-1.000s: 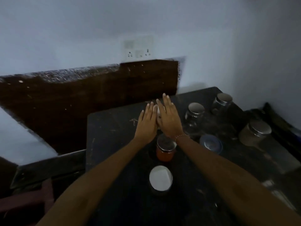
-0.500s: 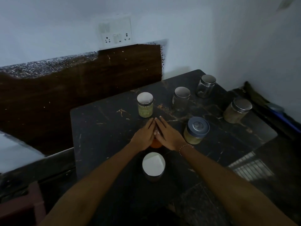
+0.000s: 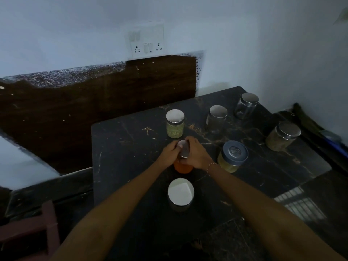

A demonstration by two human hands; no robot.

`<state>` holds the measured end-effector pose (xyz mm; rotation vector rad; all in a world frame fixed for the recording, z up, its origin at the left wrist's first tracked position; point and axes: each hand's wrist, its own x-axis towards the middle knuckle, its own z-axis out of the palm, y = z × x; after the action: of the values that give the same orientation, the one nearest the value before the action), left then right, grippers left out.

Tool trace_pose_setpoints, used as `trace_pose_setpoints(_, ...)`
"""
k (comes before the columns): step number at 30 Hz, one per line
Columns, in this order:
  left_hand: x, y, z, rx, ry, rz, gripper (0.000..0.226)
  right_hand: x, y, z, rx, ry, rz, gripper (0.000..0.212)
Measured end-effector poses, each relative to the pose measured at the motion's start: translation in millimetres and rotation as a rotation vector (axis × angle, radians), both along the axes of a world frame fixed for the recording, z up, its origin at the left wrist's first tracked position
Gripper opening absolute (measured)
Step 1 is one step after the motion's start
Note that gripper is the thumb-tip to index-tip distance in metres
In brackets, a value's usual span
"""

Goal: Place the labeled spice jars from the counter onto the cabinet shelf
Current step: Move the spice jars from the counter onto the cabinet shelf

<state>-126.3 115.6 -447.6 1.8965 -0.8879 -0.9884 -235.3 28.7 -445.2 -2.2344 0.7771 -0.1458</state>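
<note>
hands — left [image 3: 169, 154], right [image 3: 195, 155] — grip clenched on orange jar [image 3: 183, 166]; labels unreadable.

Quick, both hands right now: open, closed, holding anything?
Left hand: closed on the orange jar, gripping its left side.
Right hand: closed on the same orange jar, over the lid.

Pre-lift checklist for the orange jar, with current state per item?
1. Both hands on the jar: ok. Left hand and right hand wrap the orange jar near its lid.
2. Lid seated: cannot tell, fingers cover its edge.
3. Jar upright on the counter: ok.
4. Neighbours clear of the lift: ok. The green jar behind and the white-lidded jar in front stand apart from it.
5. Label present: cannot tell, hands hide the side.
6. Cabinet shelf free: cannot tell, not in view.
</note>
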Motion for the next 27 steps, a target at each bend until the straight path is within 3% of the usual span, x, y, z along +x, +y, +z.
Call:
trace_pose_setpoints(7, 28.9, -5.5, 42.8, -0.078, 0.246, 0.045, 0.035, 14.7, -27.0, 49.6, 0.049, -0.090, 0.165, 0.075)
trace_pose_setpoints(16, 37.3, -12.0, 79.2, -0.208, 0.531, 0.020, 0.044, 25.8, -51.4, 116.4, 0.392, -0.160, 0.308, 0.051)
trace_pose_setpoints(20, 37.0, -15.5, 85.0, -0.253, 0.737, -0.060, 0.073, 30.5, -58.4, 128.4, 0.435, -0.178, 0.321, 0.051)
trace_pose_setpoints(24, 37.0, -17.6, 89.3, -0.323, 0.627, 0.062, 0.056, 35.2, -66.7, 127.7, 0.402, -0.219, 0.308, 0.035)
trace_pose_setpoints(27, 37.1, -21.2, 93.7, -0.415, 0.489, 0.204, 0.045, 36.1, -66.2, 119.5, 0.440, -0.316, 0.154, 0.033)
